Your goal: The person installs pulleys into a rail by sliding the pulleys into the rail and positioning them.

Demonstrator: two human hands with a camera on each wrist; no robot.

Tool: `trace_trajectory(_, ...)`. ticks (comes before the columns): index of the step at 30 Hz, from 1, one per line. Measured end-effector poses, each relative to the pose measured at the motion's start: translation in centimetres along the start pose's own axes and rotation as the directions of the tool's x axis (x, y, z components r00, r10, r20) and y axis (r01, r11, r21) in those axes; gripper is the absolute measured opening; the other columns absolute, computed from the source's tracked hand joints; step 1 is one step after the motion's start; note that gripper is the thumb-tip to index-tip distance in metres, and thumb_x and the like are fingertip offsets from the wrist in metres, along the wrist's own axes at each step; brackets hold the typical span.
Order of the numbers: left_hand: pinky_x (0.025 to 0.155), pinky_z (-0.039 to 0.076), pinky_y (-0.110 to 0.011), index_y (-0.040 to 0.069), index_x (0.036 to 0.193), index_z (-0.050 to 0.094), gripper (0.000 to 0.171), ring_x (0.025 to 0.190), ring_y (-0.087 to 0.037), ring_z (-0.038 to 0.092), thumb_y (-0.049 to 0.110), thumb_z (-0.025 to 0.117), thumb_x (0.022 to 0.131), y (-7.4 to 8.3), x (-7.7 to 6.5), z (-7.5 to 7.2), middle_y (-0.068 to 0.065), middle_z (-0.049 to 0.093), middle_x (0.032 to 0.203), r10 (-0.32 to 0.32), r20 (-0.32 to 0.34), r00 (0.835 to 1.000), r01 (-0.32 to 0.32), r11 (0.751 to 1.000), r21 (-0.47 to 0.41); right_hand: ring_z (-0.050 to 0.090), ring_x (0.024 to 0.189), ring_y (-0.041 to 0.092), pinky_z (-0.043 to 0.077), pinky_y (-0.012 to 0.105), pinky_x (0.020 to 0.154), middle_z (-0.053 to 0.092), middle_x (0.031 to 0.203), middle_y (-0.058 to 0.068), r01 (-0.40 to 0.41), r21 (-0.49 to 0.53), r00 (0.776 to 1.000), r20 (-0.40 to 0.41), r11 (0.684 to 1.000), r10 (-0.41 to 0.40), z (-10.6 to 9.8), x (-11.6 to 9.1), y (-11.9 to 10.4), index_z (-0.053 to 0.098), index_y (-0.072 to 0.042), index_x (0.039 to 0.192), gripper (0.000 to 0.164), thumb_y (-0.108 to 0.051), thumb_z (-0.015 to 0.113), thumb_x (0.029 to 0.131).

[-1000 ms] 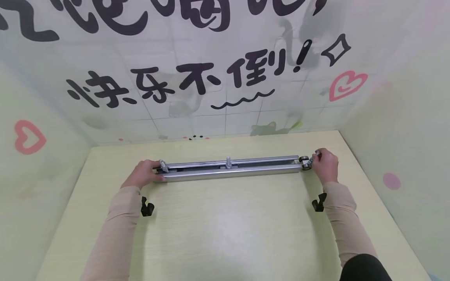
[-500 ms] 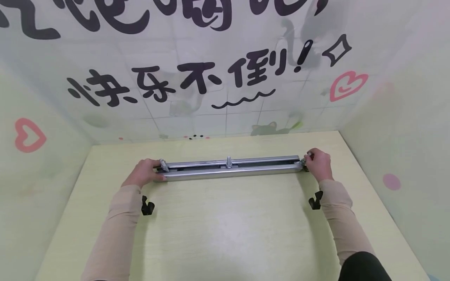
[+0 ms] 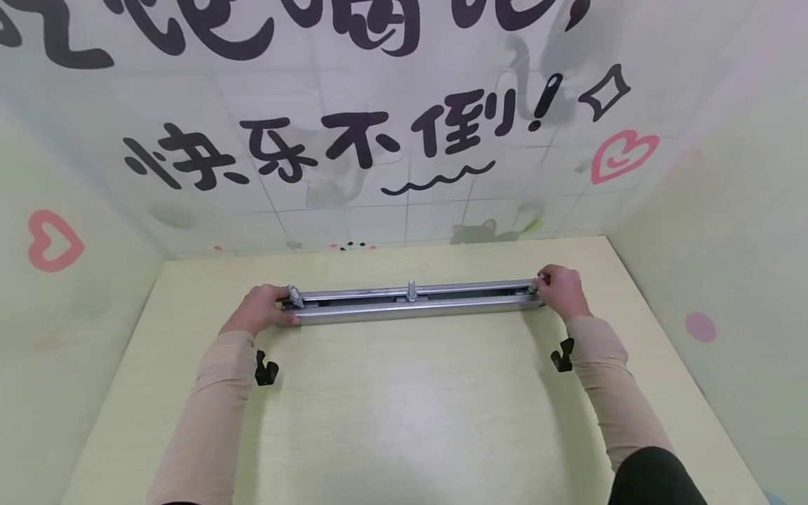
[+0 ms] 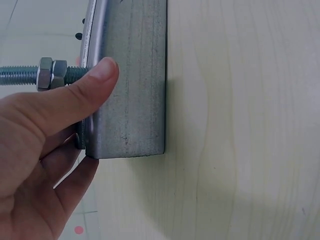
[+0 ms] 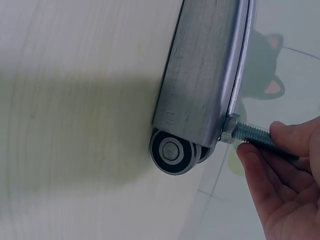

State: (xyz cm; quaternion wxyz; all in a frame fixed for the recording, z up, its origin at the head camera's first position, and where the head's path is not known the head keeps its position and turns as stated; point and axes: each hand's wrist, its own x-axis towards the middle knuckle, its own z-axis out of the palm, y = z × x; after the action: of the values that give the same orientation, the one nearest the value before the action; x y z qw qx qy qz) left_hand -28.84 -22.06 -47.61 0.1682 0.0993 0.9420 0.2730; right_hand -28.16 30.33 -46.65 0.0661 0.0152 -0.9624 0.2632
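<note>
A long metal channel rail [image 3: 416, 313] lies across the far part of the table, its slot facing up. My left hand [image 3: 257, 308] grips its left end, with the thumb on the front side beside an upright threaded bolt with nuts [image 4: 50, 74]. Another bolt [image 3: 412, 289] stands up mid-slot. At the right end my right hand [image 3: 564, 289] pinches the threaded bolt [image 5: 257, 137] of a roller trolley between thumb and fingers. One trolley wheel [image 5: 171, 151] still sticks out of the rail's open end; the rest sits inside, hidden.
The pale wooden table [image 3: 404, 407] meets a printed back wall [image 3: 353, 231] just behind the rail. Side walls stand at left and right. Black clip-like pieces [image 3: 266, 369] show beside both wrists.
My right hand has moved left, carrying the roller trolley from just outside the rail's right end to partly inside it. The left hand and the rail stay in place.
</note>
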Motion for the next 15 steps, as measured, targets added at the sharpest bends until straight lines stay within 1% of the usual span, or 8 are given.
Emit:
trace_trajectory(6, 0.082, 0.045, -0.046, -0.005, 0.112, 0.06, 0.048, 0.084, -0.027, 0.053, 0.013, 0.077, 0.07, 0.2, 0.1, 0.1, -0.024, 0.061, 0.108, 0.015, -0.01, 1.0, -0.015, 1.0, 0.004, 0.061, 0.069, 0.032, 0.052, 0.044, 0.065, 0.064, 0.079, 0.026, 0.042, -0.022, 0.996, 0.075, 0.999, -0.04, -0.2, 0.5, -0.8, 0.063, 0.013, 0.087, 0.014, 0.001, 0.058, 0.082)
trace_trajectory(11, 0.081, 0.045, -0.045, -0.005, 0.11, 0.061, 0.046, 0.084, -0.027, 0.053, 0.012, 0.077, 0.071, 0.2, 0.1, 0.1, -0.024, 0.062, 0.106, 0.021, -0.006, 1.0, -0.021, 1.0, -0.002, 0.063, 0.068, 0.033, 0.053, 0.044, 0.066, 0.065, 0.076, 0.025, 0.079, -0.014, 0.991, 0.107, 0.997, -0.077, -0.1, 0.8, -1.5, 0.064, 0.013, 0.082, 0.012, 0.002, 0.06, 0.079)
trace_trajectory(15, 0.08, 0.045, -0.044, -0.007, 0.111, 0.06, 0.048, 0.083, -0.027, 0.052, 0.012, 0.077, 0.07, 0.3, -0.1, -0.1, -0.025, 0.061, 0.107, 0.02, -0.007, 1.0, -0.02, 1.0, -0.003, 0.062, 0.066, 0.03, 0.053, 0.042, 0.065, 0.065, 0.074, 0.023, 0.11, -0.018, 0.986, 0.125, 0.994, -0.107, 0.2, 1.0, -2.1, 0.064, 0.012, 0.081, 0.011, 0.002, 0.061, 0.078)
